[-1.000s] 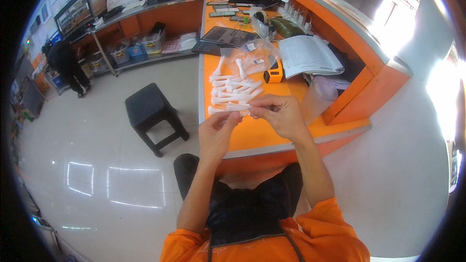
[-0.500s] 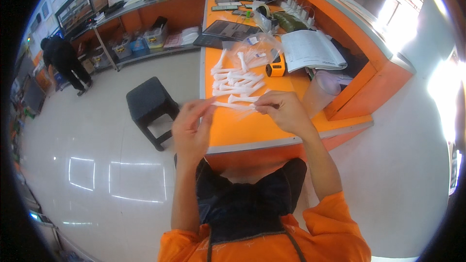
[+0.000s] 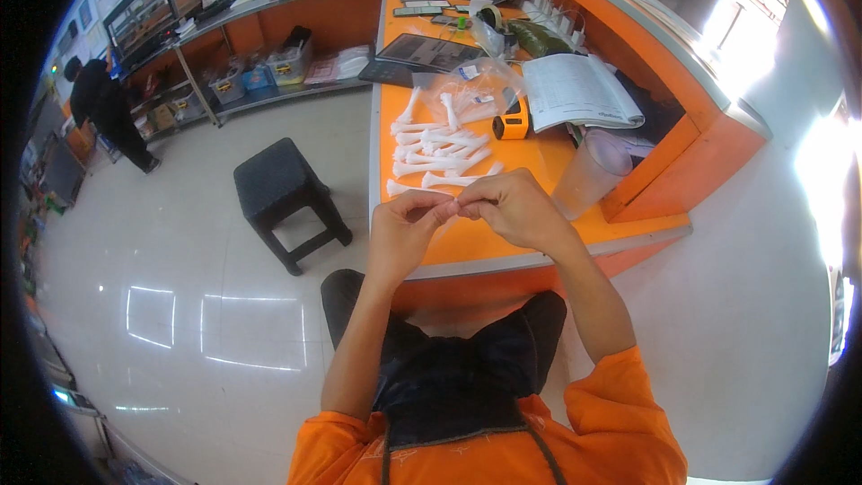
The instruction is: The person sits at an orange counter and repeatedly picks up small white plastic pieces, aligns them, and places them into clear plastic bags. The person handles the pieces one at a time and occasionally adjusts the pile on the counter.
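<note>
My left hand [image 3: 406, 232] and my right hand [image 3: 514, 208] meet above the near end of the orange table, fingertips pinched together. Between them is the end of a slim white bundle [image 3: 415, 189], which looks like gathered thin plastic; its other end shows beyond my left fingers, and the pinched part is mostly hidden. Just past my hands lies another white bundle [image 3: 449, 180]. Farther back, several similar bundles [image 3: 440, 148] with flared ends are heaped, beside a clear plastic bag [image 3: 467, 85].
An orange-and-black tape measure [image 3: 512, 121], an open booklet [image 3: 579, 94] and a translucent cup [image 3: 593, 171] stand along the right of the table [image 3: 476, 242]. A laptop [image 3: 426, 54] lies behind. A black stool [image 3: 285, 198] is at left; a person in dark clothes [image 3: 108, 112] stands far left.
My left hand has moved right and closed, its fingertips now meeting my right hand's. My right hand has shifted slightly left. The far person has straightened up.
</note>
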A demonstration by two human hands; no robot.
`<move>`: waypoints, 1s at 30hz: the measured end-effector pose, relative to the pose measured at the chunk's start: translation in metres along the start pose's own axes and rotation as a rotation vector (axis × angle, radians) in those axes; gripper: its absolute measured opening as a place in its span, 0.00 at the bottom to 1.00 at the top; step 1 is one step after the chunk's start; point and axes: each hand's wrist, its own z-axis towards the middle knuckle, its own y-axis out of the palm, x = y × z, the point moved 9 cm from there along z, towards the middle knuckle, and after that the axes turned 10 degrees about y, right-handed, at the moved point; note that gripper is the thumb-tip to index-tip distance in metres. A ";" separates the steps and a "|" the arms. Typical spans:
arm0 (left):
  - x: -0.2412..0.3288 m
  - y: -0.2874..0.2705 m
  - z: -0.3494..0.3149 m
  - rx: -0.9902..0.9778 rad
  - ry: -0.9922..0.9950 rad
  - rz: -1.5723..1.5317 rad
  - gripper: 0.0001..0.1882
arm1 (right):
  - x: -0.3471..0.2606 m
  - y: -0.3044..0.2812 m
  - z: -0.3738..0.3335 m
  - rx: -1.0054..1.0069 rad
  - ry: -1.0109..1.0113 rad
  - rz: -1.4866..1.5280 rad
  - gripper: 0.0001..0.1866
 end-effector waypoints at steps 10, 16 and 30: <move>-0.026 0.017 -0.004 -0.131 -0.246 -0.388 0.10 | -0.001 0.006 0.010 -0.092 -0.045 -0.146 0.08; -0.033 0.013 -0.019 -0.056 -0.278 -0.381 0.08 | -0.009 0.011 0.013 -0.206 -0.049 -0.127 0.07; -0.021 0.000 -0.093 -0.148 -0.419 -0.708 0.15 | -0.062 0.068 -0.018 -0.456 -0.324 -0.121 0.07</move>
